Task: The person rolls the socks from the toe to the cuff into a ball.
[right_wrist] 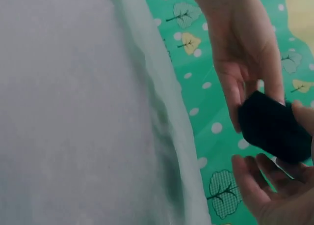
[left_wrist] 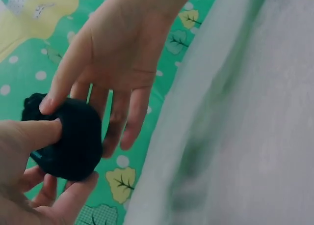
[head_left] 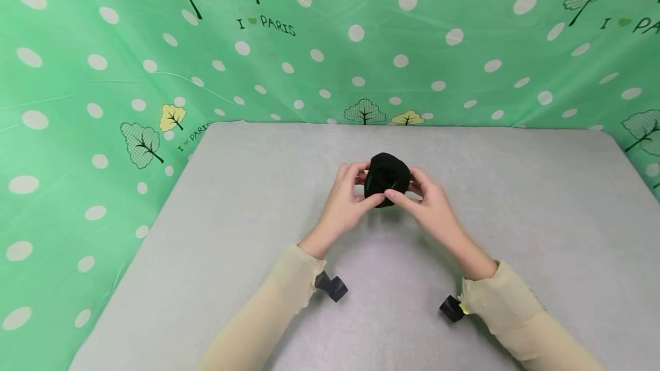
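A small rounded bundle of soft black cloth (head_left: 381, 166) is held up over the table's far half, with a folded hollow facing the head camera. My left hand (head_left: 346, 194) grips its left side, thumb on the near rim and fingers around behind. From the other side my right hand (head_left: 432, 208) holds it likewise, and the two thumb tips meet at the near rim. In the left wrist view both thumbs press into the cloth (left_wrist: 81, 141). The right wrist view shows the dark cloth (right_wrist: 272, 126) between the hands, partly cut off at the frame's edge.
A grey-covered table (head_left: 216, 233) lies beneath the hands. Behind it and at the left hangs a green dotted curtain (head_left: 319, 27) with printed trees. Black wrist cameras (head_left: 337, 289) stick out inward from both pale sleeves (head_left: 275, 296).
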`<state>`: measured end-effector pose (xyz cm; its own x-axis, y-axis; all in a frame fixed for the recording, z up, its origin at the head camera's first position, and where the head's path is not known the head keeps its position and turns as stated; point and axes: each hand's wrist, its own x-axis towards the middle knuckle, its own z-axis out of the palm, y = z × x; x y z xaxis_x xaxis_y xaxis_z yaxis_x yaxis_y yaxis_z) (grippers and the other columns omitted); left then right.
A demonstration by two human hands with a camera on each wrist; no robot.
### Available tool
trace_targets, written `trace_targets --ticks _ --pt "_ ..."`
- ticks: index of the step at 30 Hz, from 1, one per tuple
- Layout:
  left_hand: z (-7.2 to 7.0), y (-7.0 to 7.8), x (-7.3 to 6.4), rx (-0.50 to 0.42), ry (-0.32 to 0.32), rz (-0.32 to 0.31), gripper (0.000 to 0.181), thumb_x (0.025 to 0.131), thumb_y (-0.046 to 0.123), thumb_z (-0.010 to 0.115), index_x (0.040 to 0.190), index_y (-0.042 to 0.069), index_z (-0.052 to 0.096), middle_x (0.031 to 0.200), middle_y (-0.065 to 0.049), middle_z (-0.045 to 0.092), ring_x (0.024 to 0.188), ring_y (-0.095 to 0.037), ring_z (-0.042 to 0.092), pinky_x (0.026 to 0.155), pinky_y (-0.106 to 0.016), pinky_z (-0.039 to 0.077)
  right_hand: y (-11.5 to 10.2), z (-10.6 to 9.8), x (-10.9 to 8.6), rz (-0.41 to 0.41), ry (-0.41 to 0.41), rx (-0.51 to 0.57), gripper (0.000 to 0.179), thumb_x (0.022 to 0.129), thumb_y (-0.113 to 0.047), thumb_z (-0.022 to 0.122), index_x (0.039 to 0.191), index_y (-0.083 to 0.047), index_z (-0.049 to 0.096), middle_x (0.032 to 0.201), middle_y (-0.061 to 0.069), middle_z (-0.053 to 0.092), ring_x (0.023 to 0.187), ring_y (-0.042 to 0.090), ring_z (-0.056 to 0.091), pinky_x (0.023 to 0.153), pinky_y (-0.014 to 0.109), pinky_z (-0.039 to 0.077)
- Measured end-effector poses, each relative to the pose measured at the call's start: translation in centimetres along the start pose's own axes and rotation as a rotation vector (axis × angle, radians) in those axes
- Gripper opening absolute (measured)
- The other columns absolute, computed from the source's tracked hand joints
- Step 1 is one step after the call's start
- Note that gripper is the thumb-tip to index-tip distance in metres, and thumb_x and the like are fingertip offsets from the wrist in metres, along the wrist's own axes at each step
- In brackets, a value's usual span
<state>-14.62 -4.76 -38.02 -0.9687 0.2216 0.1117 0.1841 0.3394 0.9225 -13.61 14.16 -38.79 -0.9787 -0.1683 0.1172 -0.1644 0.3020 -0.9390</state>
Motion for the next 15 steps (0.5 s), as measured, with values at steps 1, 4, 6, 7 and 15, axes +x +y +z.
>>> trace_targets --ticks 1,4,6,7,15 --pt "0.05 0.08 -0.04 -0.003 -0.009 0.005 0.055 0.089 0.012 0.075 0.137 0.005 0.051 0.122 -0.017 0.049 0.114 -0.028 0.057 0.087 -0.032 0.059 -0.01 0.04 0.03 0.022 -0.003 0.018 0.046 0.096 -0.019 0.067 0.137 -0.004 0.053 0.125 0.017 0.063 0.105 0.010 0.066 0.079 0.017 0.056" --pt "-0.06 0.24 -0.10 0.007 -0.003 0.037 0.046 0.090 0.013 0.074 0.131 0.006 0.055 0.119 -0.013 0.058 0.110 -0.025 0.062 0.088 -0.032 0.059 -0.03 0.01 0.08 0.047 0.003 0.089 0.042 0.096 -0.015 0.065 0.133 0.001 0.052 0.113 0.018 0.066 0.091 0.001 0.068 0.075 0.024 0.059" --pt "-0.19 0.33 -0.14 0.039 0.020 0.062 0.037 0.089 0.014 0.075 0.122 0.008 0.059 0.115 -0.009 0.063 0.104 -0.022 0.065 0.087 -0.033 0.059 -0.04 -0.02 0.06 0.053 0.013 0.112 0.040 0.096 -0.013 0.064 0.130 0.004 0.052 0.108 0.019 0.066 0.085 -0.001 0.068 0.073 0.024 0.059" --pt "-0.24 0.39 -0.17 0.066 0.030 0.076 0.032 0.089 0.014 0.075 0.117 0.008 0.060 0.112 -0.008 0.065 0.101 -0.021 0.067 0.086 -0.033 0.060 -0.08 -0.02 0.01 0.053 0.018 0.102 0.040 0.096 -0.014 0.064 0.130 0.004 0.052 0.109 0.018 0.066 0.085 -0.003 0.067 0.073 0.022 0.059" --pt "0.10 0.82 -0.48 0.269 0.106 0.224 0.008 0.090 0.006 0.070 0.099 0.006 0.068 0.100 -0.006 0.068 0.095 -0.016 0.070 0.076 -0.017 0.058 -0.13 0.50 -0.25 0.047 0.105 -0.030 0.037 0.092 -0.023 0.071 0.118 0.000 0.058 0.110 0.018 0.066 0.083 -0.001 0.062 0.069 0.015 0.051"
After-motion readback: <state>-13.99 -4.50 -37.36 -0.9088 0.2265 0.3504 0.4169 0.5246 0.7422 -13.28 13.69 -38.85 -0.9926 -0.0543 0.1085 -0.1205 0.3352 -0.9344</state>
